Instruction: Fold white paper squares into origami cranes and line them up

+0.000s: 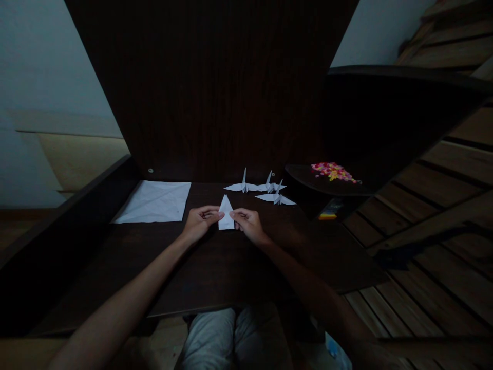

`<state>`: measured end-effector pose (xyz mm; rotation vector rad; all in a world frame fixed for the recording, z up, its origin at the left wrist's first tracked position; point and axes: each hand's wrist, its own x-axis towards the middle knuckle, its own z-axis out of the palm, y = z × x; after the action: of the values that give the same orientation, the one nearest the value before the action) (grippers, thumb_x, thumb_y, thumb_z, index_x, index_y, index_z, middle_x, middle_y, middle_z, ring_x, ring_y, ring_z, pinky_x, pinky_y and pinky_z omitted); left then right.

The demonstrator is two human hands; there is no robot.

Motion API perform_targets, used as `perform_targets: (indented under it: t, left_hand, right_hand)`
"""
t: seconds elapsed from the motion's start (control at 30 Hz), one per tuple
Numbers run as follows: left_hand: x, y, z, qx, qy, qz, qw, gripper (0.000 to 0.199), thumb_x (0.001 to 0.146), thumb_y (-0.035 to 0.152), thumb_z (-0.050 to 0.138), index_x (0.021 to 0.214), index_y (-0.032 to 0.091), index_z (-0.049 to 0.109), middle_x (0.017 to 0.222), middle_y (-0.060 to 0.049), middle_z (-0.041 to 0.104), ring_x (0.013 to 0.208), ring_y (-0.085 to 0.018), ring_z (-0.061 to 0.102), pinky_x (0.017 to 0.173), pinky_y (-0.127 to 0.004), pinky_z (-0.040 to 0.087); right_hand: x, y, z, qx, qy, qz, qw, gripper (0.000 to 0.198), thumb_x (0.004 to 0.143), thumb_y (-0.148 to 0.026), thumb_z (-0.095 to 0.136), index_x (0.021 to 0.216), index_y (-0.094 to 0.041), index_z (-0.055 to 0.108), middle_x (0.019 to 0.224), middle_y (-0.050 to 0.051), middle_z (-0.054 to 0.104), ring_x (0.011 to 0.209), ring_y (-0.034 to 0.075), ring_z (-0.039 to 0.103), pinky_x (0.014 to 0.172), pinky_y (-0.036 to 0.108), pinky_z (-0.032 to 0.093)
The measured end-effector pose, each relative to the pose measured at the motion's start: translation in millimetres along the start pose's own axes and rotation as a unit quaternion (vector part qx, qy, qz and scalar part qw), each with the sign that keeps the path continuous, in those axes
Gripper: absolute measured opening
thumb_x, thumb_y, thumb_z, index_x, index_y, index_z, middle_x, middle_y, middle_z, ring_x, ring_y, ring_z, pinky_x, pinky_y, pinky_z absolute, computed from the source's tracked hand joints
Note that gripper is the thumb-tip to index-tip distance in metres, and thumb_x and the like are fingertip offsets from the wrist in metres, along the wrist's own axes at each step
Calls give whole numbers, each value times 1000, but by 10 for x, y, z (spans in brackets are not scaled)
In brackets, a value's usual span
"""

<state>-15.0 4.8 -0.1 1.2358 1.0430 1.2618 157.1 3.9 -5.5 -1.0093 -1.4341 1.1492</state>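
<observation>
A small piece of folded white paper [226, 218], narrow and pointed at its far end, is held upright in view between my two hands. My left hand [200, 221] pinches its left edge with thumb and fingers. On the opposite edge, my right hand [248, 223] grips it the same way, thumb on top. Just beyond my hands stand three white paper cranes: one at the left [244, 186], one behind at the right [269, 186], and one nearer [277, 198]. Their wings are spread.
Creased white paper sheets [157, 201] lie at the left of the dark desk [231, 277]. A low side panel [77, 205] borders the desk there. On the right, a corner shelf [308, 177] bears a pile of small pink, yellow and red pieces [334, 172].
</observation>
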Motion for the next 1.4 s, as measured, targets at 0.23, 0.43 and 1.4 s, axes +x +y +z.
perform_targets:
  t: [0.23,0.43,1.4]
  left_hand:
    - [-9,-29,-3,-20,76,2,997,41,50,41,84,78,13,70,76,-7,73,71,-19,67,69,-29,50]
    - [-51,13,-5,-20,55,-9,998,37,56,46,80,73,14,70,71,-5,72,64,-16,63,62,-26,47]
    - [63,55,-122,50,-117,-63,990,29,62,38,76,77,14,73,64,-8,71,56,-18,64,58,-28,51]
  right_hand:
    - [-17,71,55,-1,-61,31,998,33,68,-45,68,73,-15,59,65,3,65,43,8,50,36,18,35]
    - [-11,15,15,0,-116,25,993,26,70,-39,67,71,-14,60,62,2,65,42,6,47,37,17,34]
    - [313,141,-122,-62,-23,-59,996,27,67,-38,70,76,-13,66,67,2,64,57,11,57,50,22,45]
